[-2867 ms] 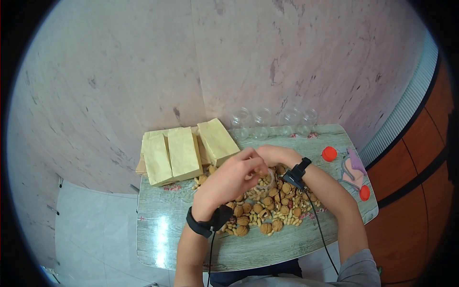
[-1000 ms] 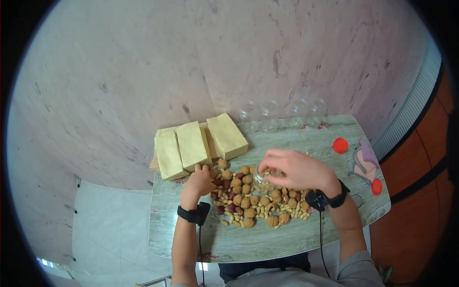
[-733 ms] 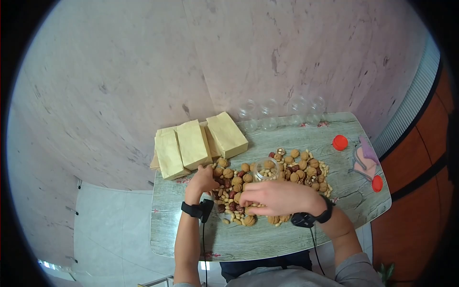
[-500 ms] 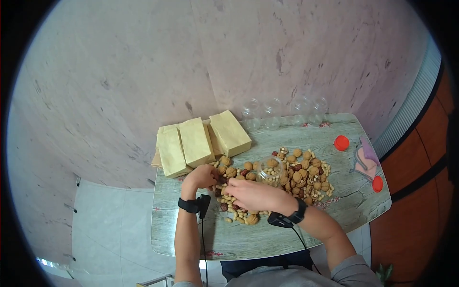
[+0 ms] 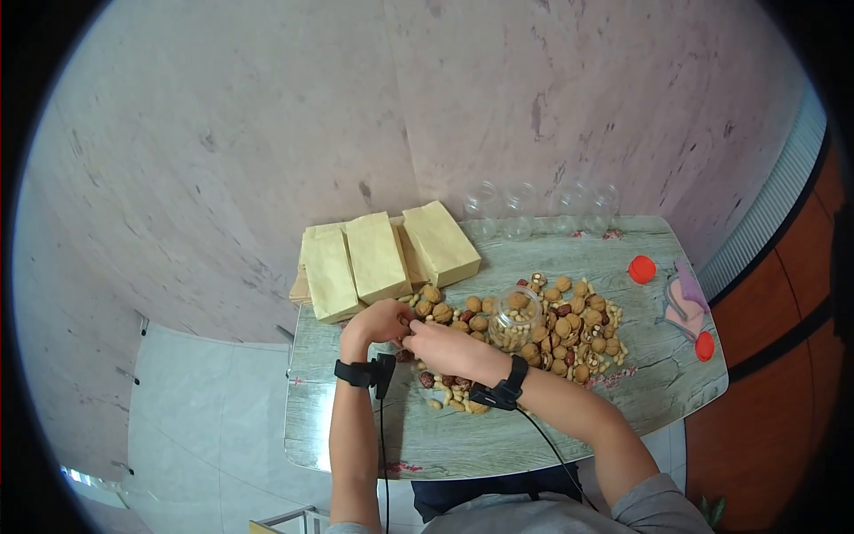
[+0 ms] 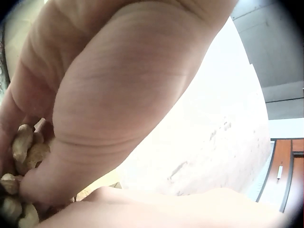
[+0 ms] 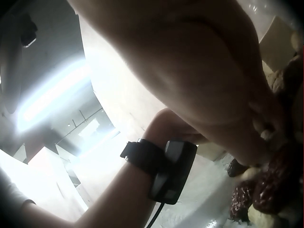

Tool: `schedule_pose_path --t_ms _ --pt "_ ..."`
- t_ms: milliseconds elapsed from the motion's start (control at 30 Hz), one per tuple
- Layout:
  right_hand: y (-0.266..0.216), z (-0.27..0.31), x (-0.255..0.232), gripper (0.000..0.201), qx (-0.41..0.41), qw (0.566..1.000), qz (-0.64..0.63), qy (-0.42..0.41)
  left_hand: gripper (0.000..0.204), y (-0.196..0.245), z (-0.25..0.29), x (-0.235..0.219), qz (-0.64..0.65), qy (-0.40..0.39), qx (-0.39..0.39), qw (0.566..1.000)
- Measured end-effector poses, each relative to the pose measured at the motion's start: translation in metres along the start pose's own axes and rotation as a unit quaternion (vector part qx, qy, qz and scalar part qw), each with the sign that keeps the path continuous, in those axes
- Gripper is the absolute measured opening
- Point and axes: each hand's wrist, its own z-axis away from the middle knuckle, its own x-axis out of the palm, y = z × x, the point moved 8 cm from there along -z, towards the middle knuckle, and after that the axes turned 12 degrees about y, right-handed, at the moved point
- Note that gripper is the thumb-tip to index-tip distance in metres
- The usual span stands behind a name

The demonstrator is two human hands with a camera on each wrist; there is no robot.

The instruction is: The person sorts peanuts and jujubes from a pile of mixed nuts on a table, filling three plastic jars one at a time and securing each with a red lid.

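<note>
On the left side of a pile of nuts, my left hand [image 5: 381, 322] curls its fingers round several peanuts [image 6: 21, 144], seen between thumb and fingers in the left wrist view. My right hand [image 5: 454, 350] reaches across from the right, its fingertips close against the left hand's. In the dim right wrist view its thumb and fingers pinch a small pale peanut [image 7: 266, 134] just over wrinkled red dates [image 7: 280, 178]. A clear jar [image 5: 515, 320], part filled with nuts, stands open amid the pile. Walnuts [image 5: 442, 312] lie behind the right hand, which hides part of the pile.
Yellow paper bags [image 5: 376, 255] lie at the back left, behind the left hand. Several clear jars [image 5: 520, 218] line the back edge by the wall. At the right are red lids [image 5: 641, 270] and a pink and purple cloth [image 5: 685, 303]. Cables trail from both wrists.
Both hands were together over the jar at first. The left hand went to the pile's left side, then the right hand left the jar and slid left to meet it.
</note>
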Motion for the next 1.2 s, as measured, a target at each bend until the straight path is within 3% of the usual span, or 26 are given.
schedule_pose_path --t_ms 100,200,333,433,500,700,767,933,1033,1200 --pt "0.003 -0.001 -0.006 0.027 0.043 0.997 -0.031 -0.050 0.024 -0.005 0.002 0.002 0.056 -0.019 -0.031 0.998" --pt "0.001 0.003 -0.023 0.026 0.073 0.995 -0.056 -0.042 0.025 -0.004 0.003 0.002 0.054 -0.032 -0.029 0.998" --pt "-0.006 0.008 -0.051 0.026 0.042 0.996 -0.074 -0.022 0.025 -0.001 0.005 0.000 0.062 -0.037 -0.030 0.997" --pt "-0.018 0.016 -0.092 0.026 0.012 0.997 -0.076 0.015 0.024 -0.002 0.006 -0.002 0.052 -0.046 -0.040 0.997" --pt "-0.016 0.028 -0.134 0.025 0.021 0.990 -0.110 0.083 0.022 -0.002 0.007 -0.004 0.046 -0.039 -0.024 0.998" --pt "0.025 0.075 -0.211 0.023 0.108 0.977 -0.075 0.166 0.022 0.019 0.023 -0.028 0.036 0.022 -0.032 0.999" --pt "0.042 0.084 -0.202 0.023 0.163 0.979 -0.045 0.111 0.020 0.038 0.030 -0.036 0.042 0.041 0.005 0.998" --pt "0.048 0.087 -0.202 0.027 0.144 0.985 -0.020 0.096 0.017 0.102 0.054 -0.047 0.098 0.071 0.116 0.986" --pt "0.049 0.088 -0.210 0.031 0.143 0.984 -0.030 0.106 0.019 0.145 0.063 -0.050 0.107 0.099 0.224 0.964" --pt "0.060 0.106 -0.226 0.035 0.125 0.980 -0.018 0.154 0.019 0.200 0.039 -0.035 0.131 0.061 0.206 0.968"
